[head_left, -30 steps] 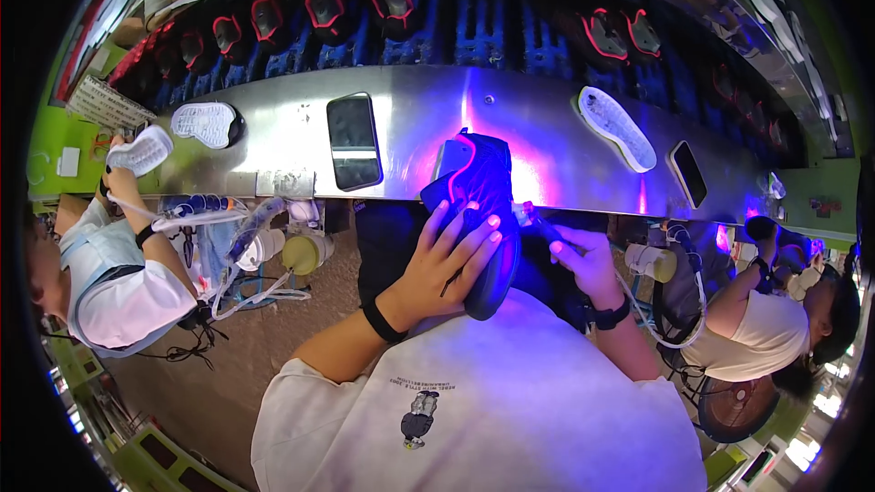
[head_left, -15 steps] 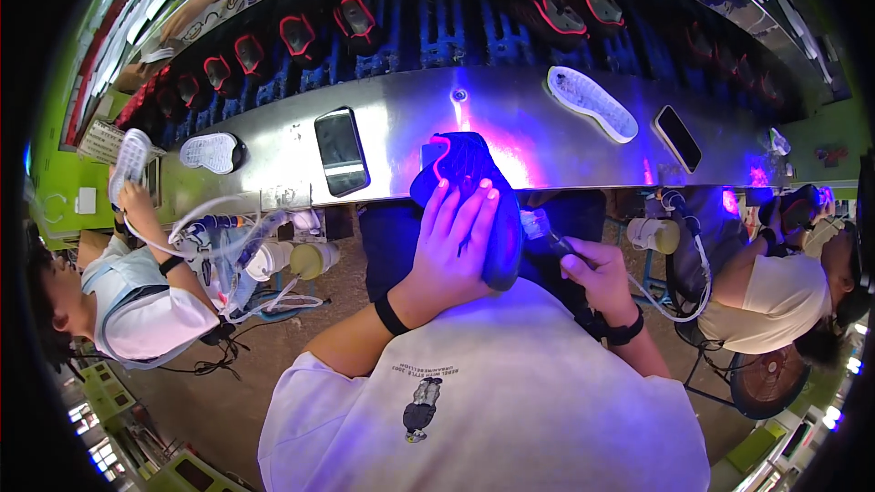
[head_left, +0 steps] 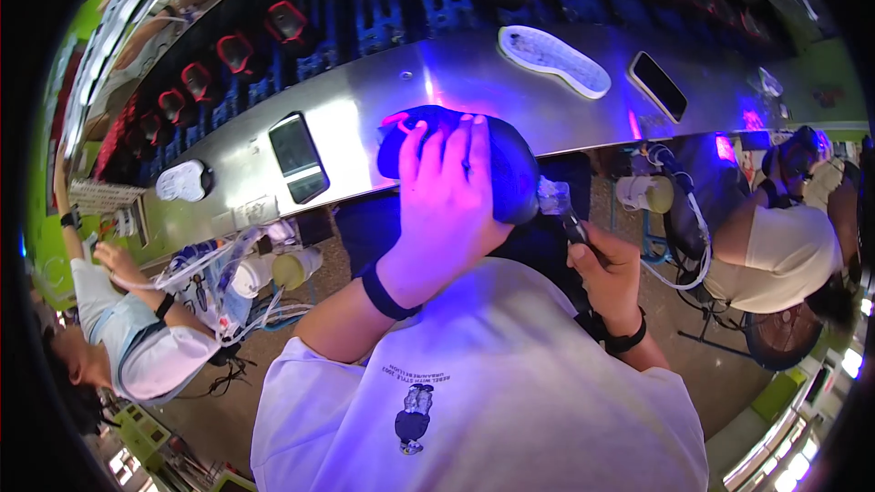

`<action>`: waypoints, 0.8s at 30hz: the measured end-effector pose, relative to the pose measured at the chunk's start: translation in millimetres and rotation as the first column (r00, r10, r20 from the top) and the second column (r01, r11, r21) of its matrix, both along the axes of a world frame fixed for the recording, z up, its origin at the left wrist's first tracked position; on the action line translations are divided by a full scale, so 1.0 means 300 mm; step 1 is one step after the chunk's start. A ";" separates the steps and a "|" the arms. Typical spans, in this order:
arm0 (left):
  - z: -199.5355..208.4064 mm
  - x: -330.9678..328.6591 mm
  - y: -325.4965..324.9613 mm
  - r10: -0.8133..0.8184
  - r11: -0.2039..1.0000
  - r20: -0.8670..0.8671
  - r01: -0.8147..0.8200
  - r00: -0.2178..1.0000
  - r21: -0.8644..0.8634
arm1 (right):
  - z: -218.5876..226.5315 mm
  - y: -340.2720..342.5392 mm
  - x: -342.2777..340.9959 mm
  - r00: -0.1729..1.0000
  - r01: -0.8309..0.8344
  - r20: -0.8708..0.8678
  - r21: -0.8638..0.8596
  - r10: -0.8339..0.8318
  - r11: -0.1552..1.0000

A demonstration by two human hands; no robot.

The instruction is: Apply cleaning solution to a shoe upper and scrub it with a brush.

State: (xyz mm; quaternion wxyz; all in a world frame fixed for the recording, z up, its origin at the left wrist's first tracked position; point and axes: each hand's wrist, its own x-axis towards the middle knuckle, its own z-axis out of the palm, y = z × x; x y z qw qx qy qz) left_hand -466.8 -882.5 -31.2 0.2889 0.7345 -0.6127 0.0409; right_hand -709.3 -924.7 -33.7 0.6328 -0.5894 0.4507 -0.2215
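Note:
Under blue-violet light, a dark shoe upper (head_left: 515, 169) with a red line at its far-left end lies at the near edge of the metal bench. My left hand (head_left: 442, 191) grips it from above, fingers spread across its side. A brush (head_left: 553, 196) with pale, clear-looking bristles and a dark handle is in my right hand (head_left: 609, 273), thumb and fingers closed round the handle. Its bristles are at the right end of the upper, touching or very close. What lies under my left palm is hidden.
On the metal bench (head_left: 355, 96) lie a white sole (head_left: 554, 61), two phones (head_left: 299, 157) (head_left: 658, 87) and another sole (head_left: 182, 181). Behind runs a dark conveyor with several red-edged uppers (head_left: 286, 21). Co-workers sit left and right, beside hoses and pots (head_left: 296, 268).
The view has tilted. The upper has turned and tipped in my left hand, its right end now more toward the brush. The left co-worker's arm has stretched away; the sole they held is not visible.

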 end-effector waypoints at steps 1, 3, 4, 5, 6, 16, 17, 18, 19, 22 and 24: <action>-0.003 0.000 -0.017 -0.014 1.000 -0.018 0.014 1.000 -0.004 | 0.007 -0.009 0.005 0.998 0.013 -0.062 -0.120 -0.020 0.993; -0.006 0.002 -0.051 0.000 1.000 0.002 0.000 1.000 -0.002 | 0.029 -0.055 0.005 0.988 -0.019 -0.155 -0.293 -0.028 0.956; 0.001 0.011 -0.065 0.006 1.000 -0.008 -0.006 1.000 -0.014 | 0.069 -0.084 0.018 0.976 -0.082 -0.219 -0.402 -0.009 0.912; 0.000 0.023 -0.079 0.009 1.000 -0.018 -0.010 1.000 -0.019 | 0.094 -0.115 0.035 0.959 -0.153 -0.283 -0.504 0.004 0.850; -0.002 0.037 -0.093 0.002 1.000 -0.055 -0.004 0.998 -0.027 | 0.101 -0.148 0.045 0.964 -0.179 -0.263 -0.558 0.032 0.810; 0.040 0.246 -0.180 -0.029 0.997 -0.186 0.042 0.982 0.064 | 0.106 -0.357 0.238 0.944 -0.318 -0.303 -0.718 0.134 0.619; 0.041 0.263 -0.183 -0.042 0.991 -0.228 0.070 0.973 0.117 | 0.084 -0.366 0.255 0.958 -0.271 -0.265 -0.728 0.107 0.629; 0.037 0.286 -0.179 -0.024 0.991 -0.229 0.053 0.973 0.119 | 0.044 -0.376 0.269 0.964 -0.259 -0.233 -0.718 0.128 0.645; 0.032 0.317 -0.171 -0.055 0.981 -0.162 0.084 0.985 0.176 | -0.003 -0.374 0.278 0.963 -0.266 -0.232 -0.717 0.139 0.644; 0.010 0.396 -0.123 -0.122 0.940 -0.076 0.140 0.990 0.311 | -0.103 -0.361 0.304 0.991 -0.112 0.061 -0.132 0.121 0.985; -0.020 0.412 -0.096 -0.146 0.930 -0.058 0.157 0.988 0.332 | -0.109 -0.377 0.310 0.989 -0.141 0.045 -0.074 0.144 0.987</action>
